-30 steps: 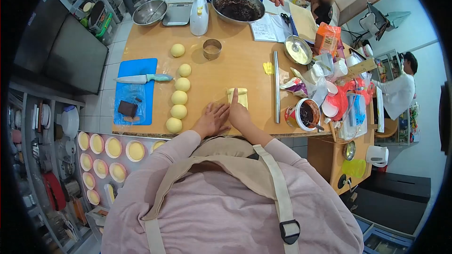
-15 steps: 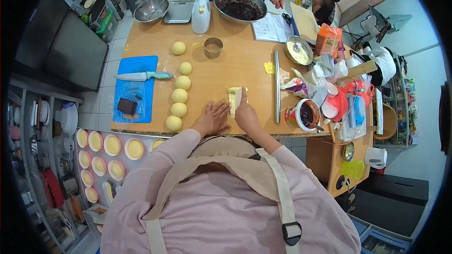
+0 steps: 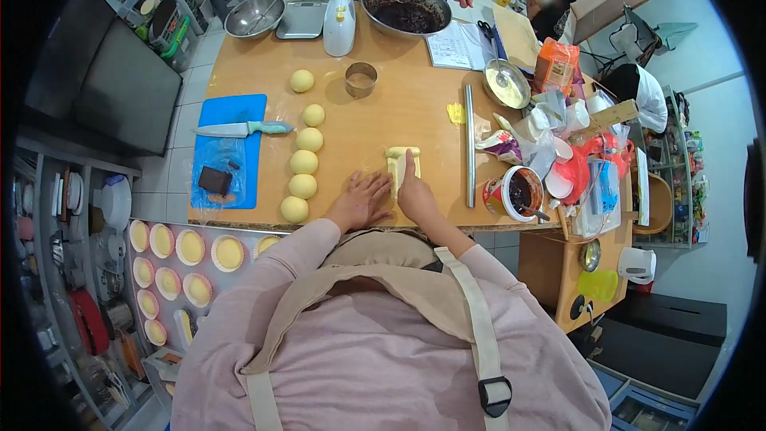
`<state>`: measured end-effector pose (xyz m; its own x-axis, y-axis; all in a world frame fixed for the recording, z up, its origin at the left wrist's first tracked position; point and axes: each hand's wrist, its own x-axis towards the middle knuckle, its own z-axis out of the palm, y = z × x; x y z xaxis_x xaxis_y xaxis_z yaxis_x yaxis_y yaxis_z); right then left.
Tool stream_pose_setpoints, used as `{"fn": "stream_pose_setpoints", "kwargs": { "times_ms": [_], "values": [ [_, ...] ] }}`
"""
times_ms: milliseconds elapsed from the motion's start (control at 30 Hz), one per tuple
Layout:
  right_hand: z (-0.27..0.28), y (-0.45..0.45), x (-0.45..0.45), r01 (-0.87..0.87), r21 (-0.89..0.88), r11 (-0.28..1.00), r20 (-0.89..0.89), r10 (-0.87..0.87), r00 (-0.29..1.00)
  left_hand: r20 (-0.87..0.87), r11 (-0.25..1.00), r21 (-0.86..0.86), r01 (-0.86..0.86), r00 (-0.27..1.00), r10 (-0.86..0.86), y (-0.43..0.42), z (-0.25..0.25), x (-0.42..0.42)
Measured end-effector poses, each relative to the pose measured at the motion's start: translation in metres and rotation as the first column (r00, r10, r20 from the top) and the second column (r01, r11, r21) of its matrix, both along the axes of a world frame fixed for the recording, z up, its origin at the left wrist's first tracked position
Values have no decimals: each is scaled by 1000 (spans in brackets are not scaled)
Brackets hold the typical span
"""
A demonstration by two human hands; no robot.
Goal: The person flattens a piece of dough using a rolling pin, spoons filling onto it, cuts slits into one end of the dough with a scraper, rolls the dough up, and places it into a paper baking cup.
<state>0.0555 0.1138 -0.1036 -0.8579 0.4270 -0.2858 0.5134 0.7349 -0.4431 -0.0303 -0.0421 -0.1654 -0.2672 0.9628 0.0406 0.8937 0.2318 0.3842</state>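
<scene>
Shifted slightly rightward since a second ago, the right hand (image 3: 416, 195) points its index finger, the rest curled; whether they grip anything, I cannot tell. Beneath both hands spreads the wooden table (image 3: 367, 126). The left hand (image 3: 363, 198) lies flat, grasping nothing, fingertips beside the dough strip (image 3: 396, 162), which sits under the right index finger.

I wear a dusty-pink top (image 3: 375, 359), plain and lightly creased, with long sleeves (image 3: 299, 259); the right one ends higher up my forearm. My left hand (image 3: 363, 201) and right hand (image 3: 416, 195) are bare. Over the pink sits my tan apron (image 3: 351, 290), with flat cream straps (image 3: 476, 303), the right one carrying a black buckle (image 3: 495, 396).
</scene>
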Motion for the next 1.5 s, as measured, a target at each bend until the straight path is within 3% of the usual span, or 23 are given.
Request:
{"fn": "stream_pose_setpoints", "kwargs": {
  "times_ms": [167, 267, 967, 1267, 1367, 1500],
  "values": [
    [6, -2, -3, -9, -9, 1000, 27, 9, 1000, -3, 1000, 19, -8, 1000, 8, 0, -2, 1],
    [-5, -2, -2, -28, 8, 1000, -1, 28, 1000, -21, 997, -75, 9, 1000, -11, 0, 4, -1],
    [-8, -9, -12, -64, 11, 998, 91, 63, 994, -42, 1000, 0, 20, 999, -20, 0, -6, -2],
    [-13, 0, -2, -34, 25, 999, -96, 36, 995, 4, 1000, -23, 18, 1000, -18, 0, -5, -3],
    [21, -3, 0, 12, 30, 999, -56, -10, 998, -45, 1000, -26, 17, 999, -18, 0, -10, -2],
    [5, 4, 6, 13, 13, 1000, -48, -12, 999, -12, 1000, -27, 16, 1000, -17, 1, 3, -3]
  ]
}}
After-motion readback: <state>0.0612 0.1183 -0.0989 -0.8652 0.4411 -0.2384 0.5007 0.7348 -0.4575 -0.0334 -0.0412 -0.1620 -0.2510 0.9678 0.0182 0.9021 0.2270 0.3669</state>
